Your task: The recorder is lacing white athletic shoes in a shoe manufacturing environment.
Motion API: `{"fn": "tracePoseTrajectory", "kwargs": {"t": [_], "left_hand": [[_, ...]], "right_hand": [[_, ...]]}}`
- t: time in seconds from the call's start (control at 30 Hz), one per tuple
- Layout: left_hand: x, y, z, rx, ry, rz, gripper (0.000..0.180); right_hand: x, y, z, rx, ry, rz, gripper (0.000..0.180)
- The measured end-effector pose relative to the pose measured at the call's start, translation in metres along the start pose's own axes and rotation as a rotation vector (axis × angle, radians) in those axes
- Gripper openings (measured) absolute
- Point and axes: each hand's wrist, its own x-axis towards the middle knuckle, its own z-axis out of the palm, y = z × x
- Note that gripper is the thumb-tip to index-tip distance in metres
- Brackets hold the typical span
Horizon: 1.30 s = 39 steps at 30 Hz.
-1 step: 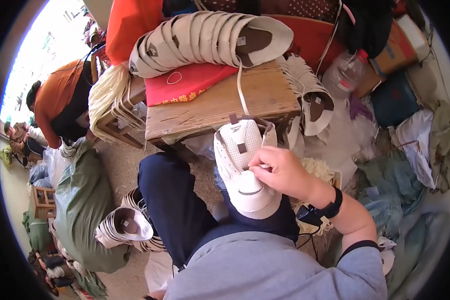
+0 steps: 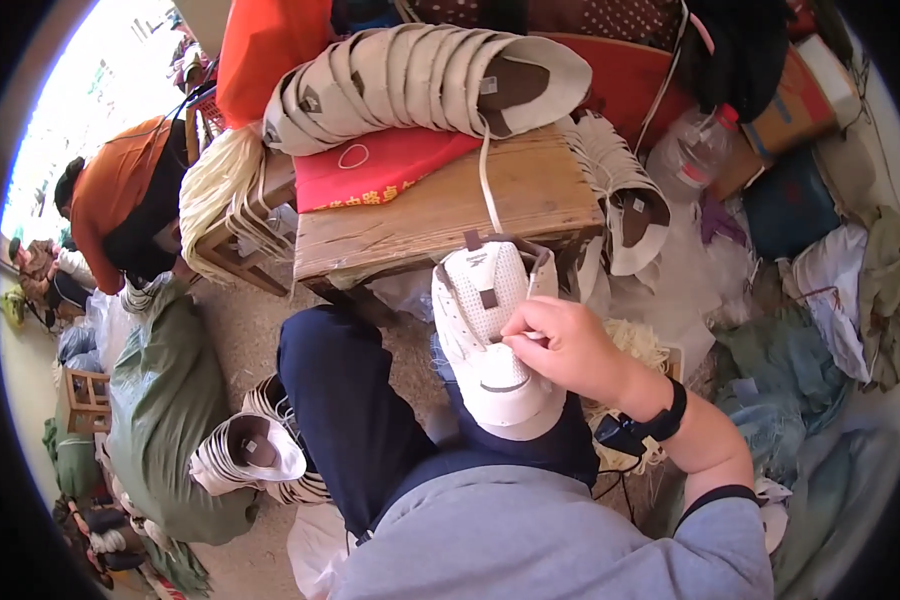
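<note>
A white shoe upper point(image 2: 510, 395) with a perforated tongue and brown tabs rests on my right thigh, toe toward me. At the base of its tongue, over the lace opening, my right hand point(image 2: 560, 345) is closed in a pinch. Whatever sits between thumb and forefinger is too small to make out. A pale lace point(image 2: 489, 180) runs from the table edge down to the top of the shoe. My left hand is out of view.
Ahead, a wooden table point(image 2: 400, 235) bears a row of nested shoe uppers point(image 2: 410, 85) on a red cloth point(image 2: 370, 175). Pale cords point(image 2: 215, 195) hang at the left. More nested uppers point(image 2: 260, 448) lie by my left leg. A person in orange point(image 2: 125, 180) bends over, far left.
</note>
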Motion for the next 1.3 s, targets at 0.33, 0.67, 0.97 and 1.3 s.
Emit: {"fn": "tracePoseTrajectory", "kwargs": {"t": [0.33,0.67,0.97,1.3], "left_hand": [[0.049,-0.119,0.072,-0.013,0.166,0.196,0.038],[0.117,-0.196,0.104,0.059,0.312,0.343,0.038],[0.159,-0.218,0.088,0.199,0.372,0.444,0.038],[0.19,-0.212,0.063,0.348,0.458,0.556,0.038]], "right_hand": [[-0.004,-0.008,0.001,-0.066,0.004,0.05,0.005],[-0.004,-0.015,0.002,-0.059,-0.007,0.123,0.006],[-0.002,-0.016,0.002,-0.054,-0.009,0.151,0.006],[-0.005,-0.013,0.002,-0.055,-0.009,0.134,0.007]]}}
